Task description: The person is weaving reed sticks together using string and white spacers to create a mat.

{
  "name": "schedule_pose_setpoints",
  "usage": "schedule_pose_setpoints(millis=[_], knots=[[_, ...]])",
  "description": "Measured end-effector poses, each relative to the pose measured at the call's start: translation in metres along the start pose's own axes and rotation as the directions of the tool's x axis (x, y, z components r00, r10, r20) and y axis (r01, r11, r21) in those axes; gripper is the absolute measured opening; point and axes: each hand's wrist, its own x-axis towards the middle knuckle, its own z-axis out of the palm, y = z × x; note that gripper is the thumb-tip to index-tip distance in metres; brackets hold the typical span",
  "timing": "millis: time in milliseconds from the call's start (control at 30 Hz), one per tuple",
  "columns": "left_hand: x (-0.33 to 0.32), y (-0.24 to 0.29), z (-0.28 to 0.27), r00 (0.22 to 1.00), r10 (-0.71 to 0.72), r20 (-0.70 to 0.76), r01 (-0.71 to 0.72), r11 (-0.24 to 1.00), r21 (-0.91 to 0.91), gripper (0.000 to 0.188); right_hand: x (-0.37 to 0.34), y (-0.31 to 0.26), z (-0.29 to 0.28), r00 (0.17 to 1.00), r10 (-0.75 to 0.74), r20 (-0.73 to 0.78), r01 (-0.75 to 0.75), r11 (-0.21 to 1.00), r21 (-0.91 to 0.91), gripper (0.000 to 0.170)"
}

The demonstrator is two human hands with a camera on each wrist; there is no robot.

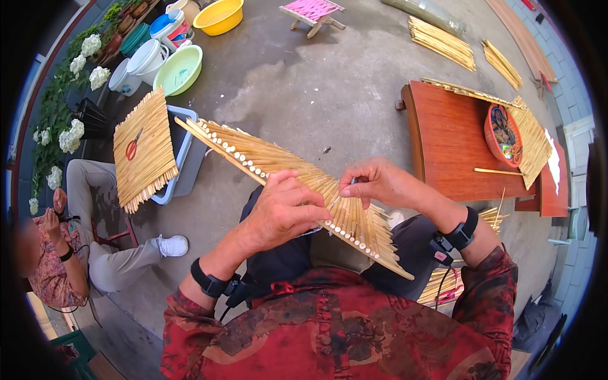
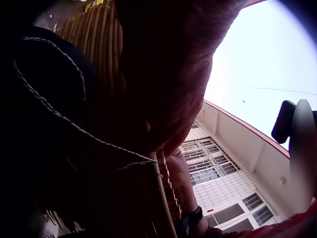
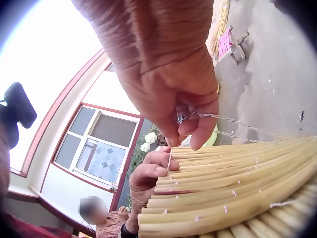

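Observation:
A mat of straw-coloured stalks [image 1: 278,158] lies slantwise across the person's lap, pale cut ends lining its near edge. The left hand [image 1: 288,209] grips that edge, fingers over the top. Just to the right, above the stalks, the right hand [image 1: 383,180] pinches a two-ply twine [image 3: 230,119], with a small thin metallic piece between the fingertips. In the right wrist view the twine runs from the fingers down towards the mat, and short white stitches dot the stalks. A loose loop of twine [image 2: 74,124] hangs below the mat in the dark left wrist view.
A seated person [image 1: 54,253] is at left, near a stalk mat with red scissors [image 1: 132,149] on a blue-grey tub [image 1: 190,164]. At right, a wooden table [image 1: 443,136] bears a red basket [image 1: 491,136]. Stalk bundles [image 1: 441,43], basins and a stool [image 1: 311,12] stand farther off.

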Motion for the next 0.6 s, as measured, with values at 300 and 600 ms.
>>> schedule_pose_setpoints(millis=[300, 600], knots=[[0.006, -0.004, -0.003, 0.999, 0.036, 0.014, -0.036, 0.999, -0.032, 0.032, -0.059, -0.030, -0.189, 0.424, -0.746, -0.514, -0.267, 0.439, -0.858, 0.007], [0.014, -0.004, -0.003, 0.997, 0.070, 0.013, -0.069, 0.997, -0.042, 0.037, -0.098, 0.052, -0.246, 0.278, -0.724, -0.631, -0.514, 0.443, -0.735, 0.027]])
